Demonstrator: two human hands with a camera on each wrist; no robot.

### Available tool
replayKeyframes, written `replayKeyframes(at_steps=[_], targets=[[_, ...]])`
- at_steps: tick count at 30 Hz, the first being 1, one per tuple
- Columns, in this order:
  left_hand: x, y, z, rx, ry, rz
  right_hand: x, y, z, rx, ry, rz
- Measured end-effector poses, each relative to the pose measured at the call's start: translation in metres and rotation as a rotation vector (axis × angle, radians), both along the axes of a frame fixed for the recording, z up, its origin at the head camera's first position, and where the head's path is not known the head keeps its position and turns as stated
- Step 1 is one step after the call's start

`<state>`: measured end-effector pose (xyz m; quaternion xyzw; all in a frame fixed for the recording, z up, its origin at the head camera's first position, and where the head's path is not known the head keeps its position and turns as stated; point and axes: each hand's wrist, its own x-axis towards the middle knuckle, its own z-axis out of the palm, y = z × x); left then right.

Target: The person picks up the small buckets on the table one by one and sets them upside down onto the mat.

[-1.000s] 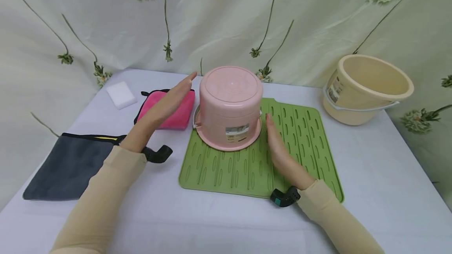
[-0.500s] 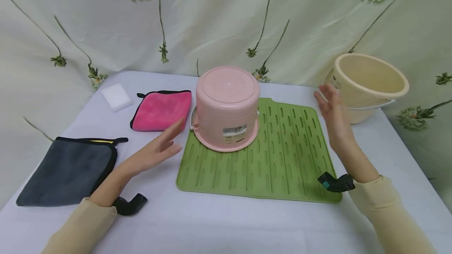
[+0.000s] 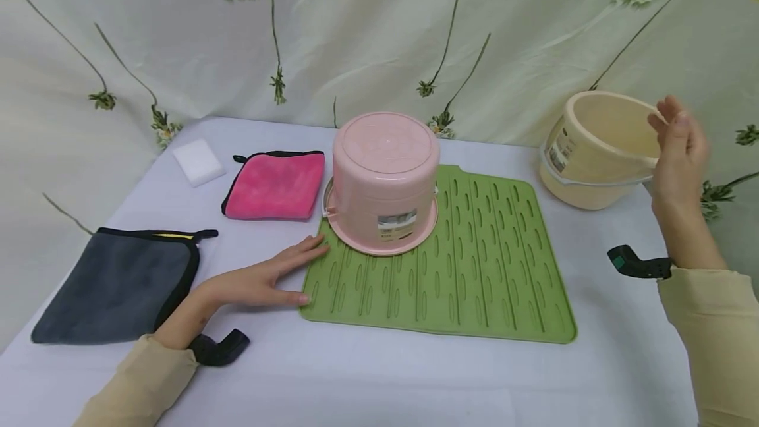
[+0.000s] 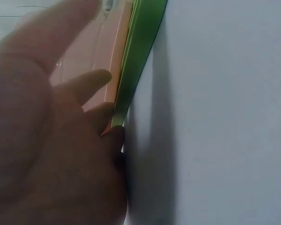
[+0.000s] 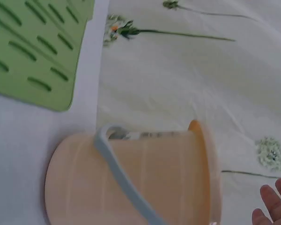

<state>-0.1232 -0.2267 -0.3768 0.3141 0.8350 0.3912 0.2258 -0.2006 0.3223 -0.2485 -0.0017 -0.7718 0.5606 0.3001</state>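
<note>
A pink bucket (image 3: 382, 183) stands upside down on the left part of a green ridged mat (image 3: 474, 269). My left hand (image 3: 261, 282) has its fingers spread at the mat's left edge, the thumb and fingertips resting over it just in front of the bucket. At the back right is an upright cream bucket (image 3: 584, 167) with its grey handle (image 5: 126, 180) hanging down. Raised beside that bucket's right rim is my right hand (image 3: 682, 157), fingers loosely bent, holding nothing. In the right wrist view its fingertips (image 5: 273, 202) show apart from the rim.
A pink cloth (image 3: 275, 186) with black edging lies left of the pink bucket, with a white sponge block (image 3: 198, 162) behind it. A dark grey cloth (image 3: 115, 285) lies at the left, near my left forearm. A flowered curtain (image 3: 356, 51) hangs behind the table.
Both hands have come away from the sides of the pink bucket. My left hand has lowered onto the mat's left edge; my right hand has swung right to the cream bucket.
</note>
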Motion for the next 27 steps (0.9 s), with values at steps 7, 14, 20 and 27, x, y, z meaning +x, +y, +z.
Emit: replayKeyframes(at_steps=[7,14,20,27], targets=[[0.002,0.0,-0.002,-0.068,0.086,-0.039,-0.012,0.031,-0.022,0.4,-0.053,0.051],[0.001,0.002,-0.003,-0.064,0.095,-0.056,-0.014,0.049,-0.034,0.493,-0.119,0.147],[0.001,0.004,-0.005,-0.049,0.102,-0.061,-0.018,0.058,-0.032,0.905,-0.229,0.142],[0.002,0.001,-0.007,-0.055,0.132,-0.058,-0.023,0.056,-0.039,0.96,-0.145,0.127]])
